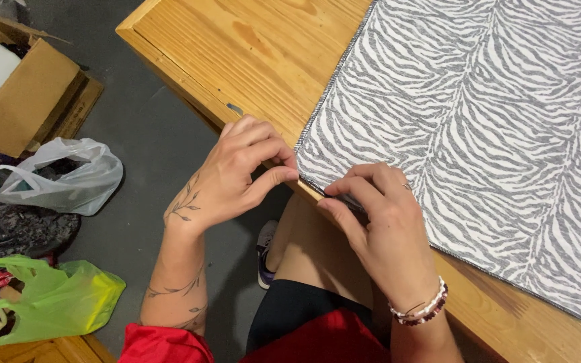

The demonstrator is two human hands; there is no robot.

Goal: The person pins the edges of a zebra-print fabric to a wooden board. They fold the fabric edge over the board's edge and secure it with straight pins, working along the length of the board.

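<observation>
A grey and white zebra-striped cloth (479,134) lies flat on a wooden table (237,47), with one corner at the table's near edge. My left hand (237,175) pinches that corner between thumb and fingers. My right hand (378,222) presses and pinches the cloth's stitched hem just right of the corner, at the table's edge. A beaded bracelet (425,309) is on my right wrist. My left forearm bears a leaf tattoo.
On the grey floor at left stand an open cardboard box (21,94), a clear plastic bag (62,175) and a green plastic bag (55,302). Below the table edge show my knee, black shorts, red top and a shoe (263,255).
</observation>
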